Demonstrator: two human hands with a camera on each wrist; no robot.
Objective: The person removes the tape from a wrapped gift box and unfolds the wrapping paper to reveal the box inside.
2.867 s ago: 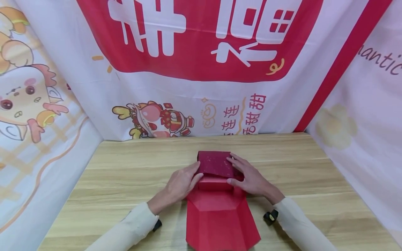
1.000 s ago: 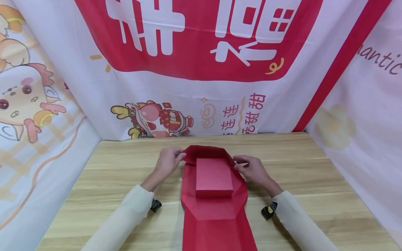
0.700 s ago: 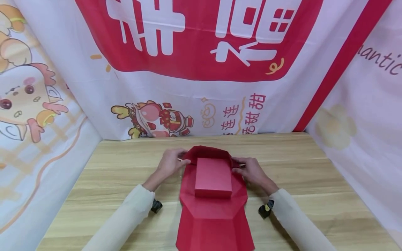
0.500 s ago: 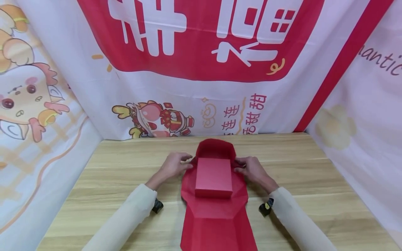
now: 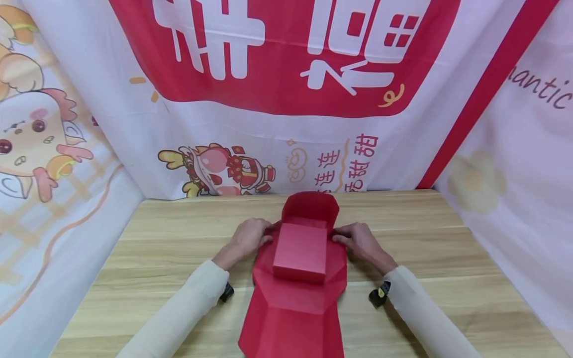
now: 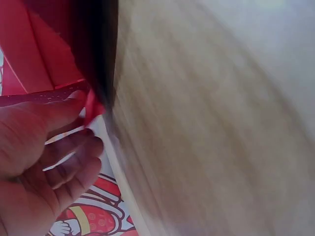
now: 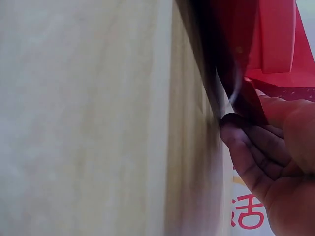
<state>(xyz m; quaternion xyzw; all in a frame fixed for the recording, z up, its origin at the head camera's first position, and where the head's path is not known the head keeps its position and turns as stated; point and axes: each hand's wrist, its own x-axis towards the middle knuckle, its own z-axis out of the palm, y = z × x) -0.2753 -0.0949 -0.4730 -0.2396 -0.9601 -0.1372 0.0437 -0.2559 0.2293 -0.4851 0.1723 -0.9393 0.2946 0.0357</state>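
Note:
An unfolded red cardboard box point(image 5: 293, 332) lies lengthwise on the table, its long front panel reaching the bottom of the head view. A smaller red square block point(image 5: 301, 251) sits on its middle. Behind the block, a rounded far flap point(image 5: 311, 205) leans back. My left hand point(image 5: 247, 238) pinches the cardboard's left edge near that flap; in the left wrist view, the thumb lies on the red edge point(image 6: 92, 107). On the opposite side my right hand point(image 5: 360, 243) pinches the right edge, fingers curled beneath it in the right wrist view. Parts of the fingertips are hidden.
The wooden table point(image 5: 192, 248) extends to both sides of the cardboard. A printed white cloth point(image 5: 103, 124) hangs along the back and sides, close behind the far flap. A small black device point(image 5: 379, 295) is at the right cuff.
A dark speckled flap covered part of the block earlier; the far flap now leans back, leaving the block's top exposed. Since half a second ago, the cardboard has turned slightly, its front end going left.

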